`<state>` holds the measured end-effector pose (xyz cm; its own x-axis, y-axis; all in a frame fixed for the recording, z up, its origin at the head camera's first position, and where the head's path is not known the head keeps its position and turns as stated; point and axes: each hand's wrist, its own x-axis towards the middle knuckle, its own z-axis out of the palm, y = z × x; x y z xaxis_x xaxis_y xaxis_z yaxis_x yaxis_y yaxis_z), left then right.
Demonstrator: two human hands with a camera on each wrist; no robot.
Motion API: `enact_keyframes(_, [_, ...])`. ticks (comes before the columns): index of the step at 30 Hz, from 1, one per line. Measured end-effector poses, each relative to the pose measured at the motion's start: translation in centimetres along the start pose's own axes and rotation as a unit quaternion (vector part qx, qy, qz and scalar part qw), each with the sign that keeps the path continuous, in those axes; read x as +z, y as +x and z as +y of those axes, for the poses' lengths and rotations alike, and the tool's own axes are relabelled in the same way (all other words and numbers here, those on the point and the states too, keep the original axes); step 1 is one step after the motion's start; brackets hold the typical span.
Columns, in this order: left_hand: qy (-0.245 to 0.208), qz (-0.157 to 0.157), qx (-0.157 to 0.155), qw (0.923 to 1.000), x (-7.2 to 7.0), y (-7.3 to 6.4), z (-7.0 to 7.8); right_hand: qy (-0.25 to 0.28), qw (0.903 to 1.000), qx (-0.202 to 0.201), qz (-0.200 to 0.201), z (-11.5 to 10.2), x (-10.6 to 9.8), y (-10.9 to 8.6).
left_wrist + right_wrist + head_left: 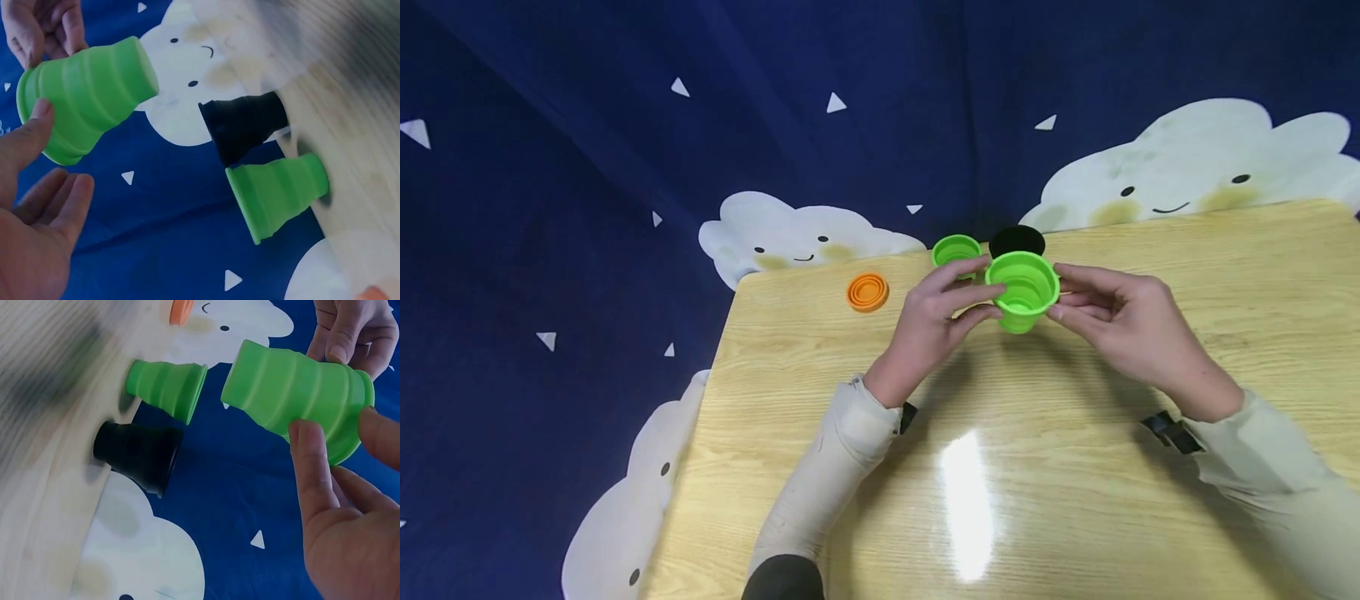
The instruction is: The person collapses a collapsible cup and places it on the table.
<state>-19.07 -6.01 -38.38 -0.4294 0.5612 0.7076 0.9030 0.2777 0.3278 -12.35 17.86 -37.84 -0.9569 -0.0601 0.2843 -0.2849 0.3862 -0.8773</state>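
A green collapsible cup [1022, 287], drawn out to its full stepped height, is held up over the table with its mouth tilted toward me. My left hand [928, 312] holds it at the left of the rim, the thumb on its side in the left wrist view. From the right, my right hand [1131, 325] grips the rim between thumb and fingers. Behind it stand a second extended green cup [278, 194] and an extended black cup [244, 125], both upright side by side.
An orange cup [867, 292], folded flat into rings, lies left of the standing cups. The wooden table [820, 375] ends at the back against a dark blue curtain [880, 125] with white clouds. A bright reflection lies on the wood nearer me.
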Motion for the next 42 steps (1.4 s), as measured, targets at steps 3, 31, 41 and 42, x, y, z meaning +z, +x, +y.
enact_keyframes(3, [0.045,-0.024,0.034,0.9981,-0.2,0.1,0.3,-0.001,1.0000,0.004,-0.001,-0.1,-0.2,-0.1])
enact_keyframes(31, [0.084,-0.055,0.042,0.9940,-0.2,0.3,1.2,-0.226,0.9226,-0.310,0.041,-0.2,-1.1,0.9])
enact_keyframes(41, [0.104,-0.093,0.056,0.9886,-0.2,0.5,1.3,-0.265,0.8969,-0.353,0.016,-0.2,-1.4,1.0])
enact_keyframes(42, [0.108,-0.093,0.059,0.9880,-0.2,0.5,1.3,-0.271,0.8938,-0.357,0.012,-0.3,-1.4,1.0])
